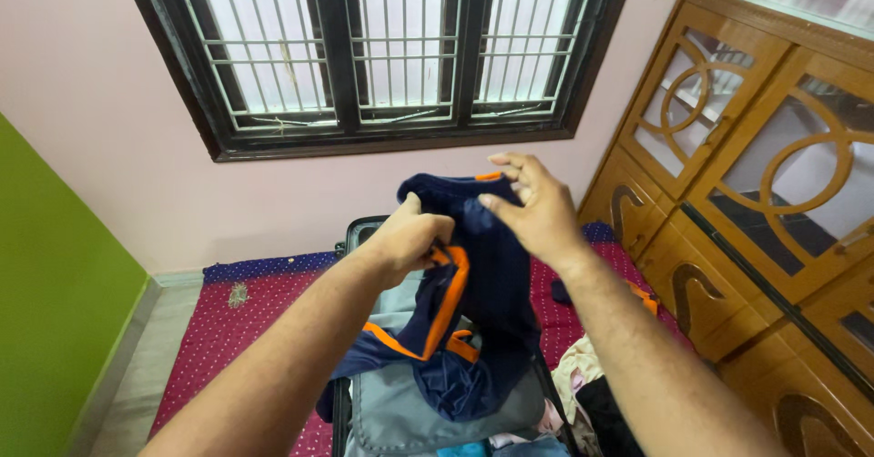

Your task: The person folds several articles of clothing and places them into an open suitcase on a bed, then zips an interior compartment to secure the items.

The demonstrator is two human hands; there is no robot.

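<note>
The left hand [411,237] is clenching the navy garment [473,302], which is hanging down lengthwise; the right hand [537,207] is pinching its top edge, further right.

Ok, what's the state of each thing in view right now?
Navy garment: held up, hanging, partly bunched.
Left hand: shut on the garment's orange trim.
Right hand: pinching the garment's top, other fingers spread.
Suitcase: open beneath the garment.
Window: shut, barred.
Wooden cabinet: doors closed.
</note>
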